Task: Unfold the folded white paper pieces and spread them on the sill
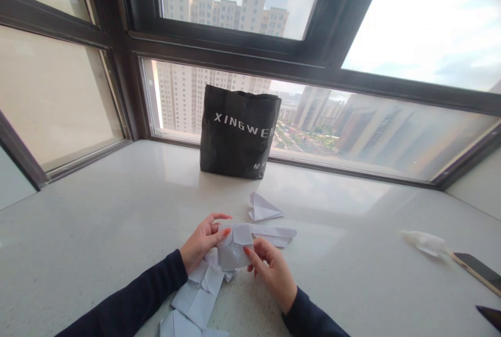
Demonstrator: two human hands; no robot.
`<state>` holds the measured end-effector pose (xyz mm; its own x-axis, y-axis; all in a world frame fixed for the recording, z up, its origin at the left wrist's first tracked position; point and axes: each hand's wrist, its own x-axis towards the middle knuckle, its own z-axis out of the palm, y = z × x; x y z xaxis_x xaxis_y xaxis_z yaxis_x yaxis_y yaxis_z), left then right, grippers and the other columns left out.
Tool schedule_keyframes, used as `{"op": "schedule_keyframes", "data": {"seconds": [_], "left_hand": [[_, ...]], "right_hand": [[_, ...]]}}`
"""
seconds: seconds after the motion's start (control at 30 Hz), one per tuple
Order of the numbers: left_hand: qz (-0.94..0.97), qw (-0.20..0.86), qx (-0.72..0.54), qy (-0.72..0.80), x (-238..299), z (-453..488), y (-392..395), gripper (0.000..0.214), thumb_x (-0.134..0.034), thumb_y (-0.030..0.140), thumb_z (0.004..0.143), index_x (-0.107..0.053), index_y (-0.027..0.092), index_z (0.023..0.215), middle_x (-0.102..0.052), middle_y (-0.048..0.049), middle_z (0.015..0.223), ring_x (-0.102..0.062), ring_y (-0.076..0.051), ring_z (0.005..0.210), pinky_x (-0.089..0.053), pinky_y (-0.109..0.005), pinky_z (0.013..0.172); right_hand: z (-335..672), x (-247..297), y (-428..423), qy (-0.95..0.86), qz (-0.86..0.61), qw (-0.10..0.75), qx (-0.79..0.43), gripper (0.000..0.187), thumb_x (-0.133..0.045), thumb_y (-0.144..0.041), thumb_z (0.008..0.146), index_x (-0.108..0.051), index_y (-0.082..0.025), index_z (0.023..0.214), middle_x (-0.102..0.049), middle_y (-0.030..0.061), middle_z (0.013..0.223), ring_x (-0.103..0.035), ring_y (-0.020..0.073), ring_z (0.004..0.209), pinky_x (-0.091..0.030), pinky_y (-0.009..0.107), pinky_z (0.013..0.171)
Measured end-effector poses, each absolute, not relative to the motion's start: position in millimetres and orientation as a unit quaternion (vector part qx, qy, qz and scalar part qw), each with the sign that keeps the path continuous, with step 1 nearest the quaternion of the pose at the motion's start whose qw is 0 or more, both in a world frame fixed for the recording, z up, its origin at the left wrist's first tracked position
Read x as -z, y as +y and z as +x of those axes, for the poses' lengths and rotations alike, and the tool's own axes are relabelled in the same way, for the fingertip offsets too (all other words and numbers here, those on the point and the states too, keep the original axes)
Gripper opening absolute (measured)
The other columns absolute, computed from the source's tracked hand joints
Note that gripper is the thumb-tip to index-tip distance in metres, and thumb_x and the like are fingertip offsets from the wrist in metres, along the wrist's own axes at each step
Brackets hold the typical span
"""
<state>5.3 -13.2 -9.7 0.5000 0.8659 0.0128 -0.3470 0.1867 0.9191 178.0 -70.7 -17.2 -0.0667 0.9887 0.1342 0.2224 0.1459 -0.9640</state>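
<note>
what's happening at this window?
A person is handling a folded paper: the left-hand grip has its upper left side, the right-hand grip its lower right. More folded sheets lie on the white counter below the hands. Just beyond the hands lie a pointed paper piece and a long paper strip. A black bag stands upright by the window.

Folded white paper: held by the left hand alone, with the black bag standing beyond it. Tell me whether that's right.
No: the left hand is not alone; the head view shows the right hand holding the folded white paper too. The black bag does stand beyond it.
</note>
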Motion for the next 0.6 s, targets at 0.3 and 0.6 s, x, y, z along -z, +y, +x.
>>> {"op": "schedule_keyframes", "data": {"seconds": [0.3,0.6], "left_hand": [[0.498,0.726,-0.389,0.272,9.8,5.6,-12.5,0.055,-0.078,0.036,0.062,-0.047,0.013,0.101,-0.064,-0.0090,0.086,-0.058,-0.017,0.071,-0.042,-0.024,0.064],[0.504,0.718,-0.389,0.280,9.3,5.7,-13.1,0.047,-0.079,0.039,0.060,-0.052,0.013,0.089,-0.062,-0.0048,0.077,-0.055,-0.015,0.065,-0.038,-0.021,0.057]], "right_hand": [[177.9,16.3,-70.1,-0.595,-0.502,0.466,-0.420,0.038,-0.048,-0.055,0.078,-0.049,-0.018,0.069,-0.050,-0.0037,0.050,-0.046,0.0098,0.043,-0.033,0.019,0.040],[179.0,16.7,-69.2,-0.579,-0.506,0.473,-0.430,0.041,-0.044,-0.057,0.079,-0.050,-0.018,0.069,-0.051,-0.0039,0.049,-0.045,0.0087,0.041,-0.033,0.018,0.039]]}}
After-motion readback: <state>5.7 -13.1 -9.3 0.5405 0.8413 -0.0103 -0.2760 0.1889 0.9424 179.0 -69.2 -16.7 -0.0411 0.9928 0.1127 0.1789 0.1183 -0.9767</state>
